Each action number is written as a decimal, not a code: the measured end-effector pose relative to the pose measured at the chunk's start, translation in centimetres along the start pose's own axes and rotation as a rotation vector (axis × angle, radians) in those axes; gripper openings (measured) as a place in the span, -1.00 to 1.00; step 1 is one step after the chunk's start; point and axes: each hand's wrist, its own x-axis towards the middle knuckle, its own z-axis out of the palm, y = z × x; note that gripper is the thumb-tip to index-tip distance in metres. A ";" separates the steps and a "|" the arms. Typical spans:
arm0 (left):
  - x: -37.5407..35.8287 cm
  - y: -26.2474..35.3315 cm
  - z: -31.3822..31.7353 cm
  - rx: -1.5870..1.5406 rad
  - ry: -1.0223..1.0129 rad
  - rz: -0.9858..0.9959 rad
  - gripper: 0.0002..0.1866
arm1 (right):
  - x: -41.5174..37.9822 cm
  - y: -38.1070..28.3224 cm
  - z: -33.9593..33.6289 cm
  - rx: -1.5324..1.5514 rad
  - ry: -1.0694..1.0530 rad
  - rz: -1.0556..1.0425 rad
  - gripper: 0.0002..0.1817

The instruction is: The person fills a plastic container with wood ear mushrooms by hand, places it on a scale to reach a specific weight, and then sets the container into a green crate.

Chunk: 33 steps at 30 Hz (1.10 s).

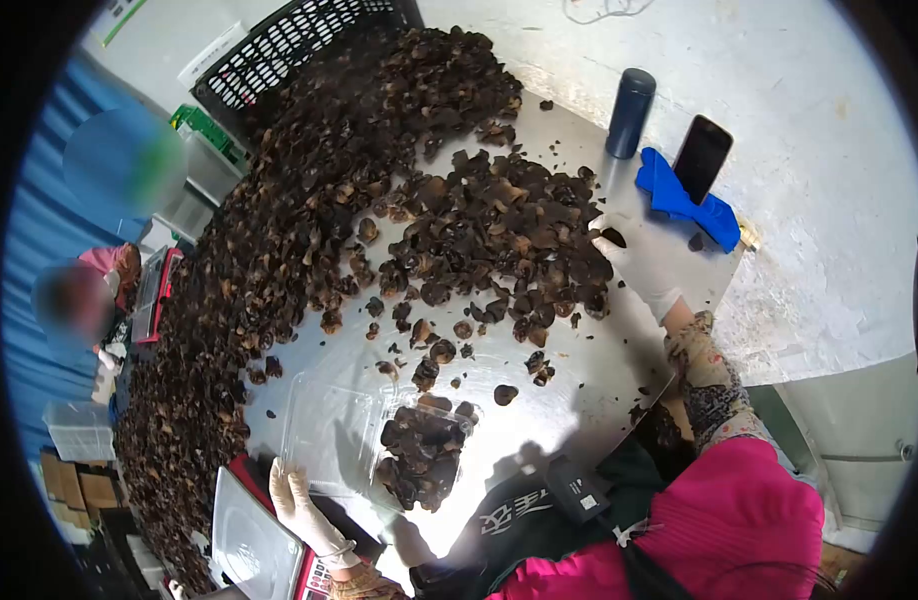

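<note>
My left hand (307,515), in a pale glove, is at the lower left corner of a clear plastic clamshell box's lid (324,420), its fingers stretched out along the edge. Dried wood ear mushrooms (424,455) fill the box's lower half. My right hand (641,268), also gloved, is at the right side of a smaller heap of wood ear mushrooms (509,225). A dark wood ear piece (613,238) shows between its thumb and fingers. Some loose pieces lie between the heap and the box.
A long pile of wood ears (279,220) covers the table's left side up to a black crate (289,50). A scale (254,540) stands beside my left hand. A dark bottle (631,112), phone (703,158) and blue cloth (684,200) are far right. Another person works across the pile.
</note>
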 end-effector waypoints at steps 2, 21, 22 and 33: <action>-0.4 0.4 0.3 -0.024 0.001 -0.007 -0.62 | 0.8 -0.2 0.2 0.093 -0.006 -0.108 -0.80; -3.3 3.3 1.9 -0.151 0.043 0.033 -0.57 | -5.6 -17.5 8.2 1.152 -0.986 0.588 -0.79; -3.7 3.1 1.6 -0.181 0.033 0.059 -0.58 | -7.1 -18.1 10.0 1.032 -1.033 0.387 -0.79; -11.8 0.0 1.0 0.304 -0.342 0.565 -0.73 | -10.1 -15.4 11.2 0.743 -0.709 0.231 -0.74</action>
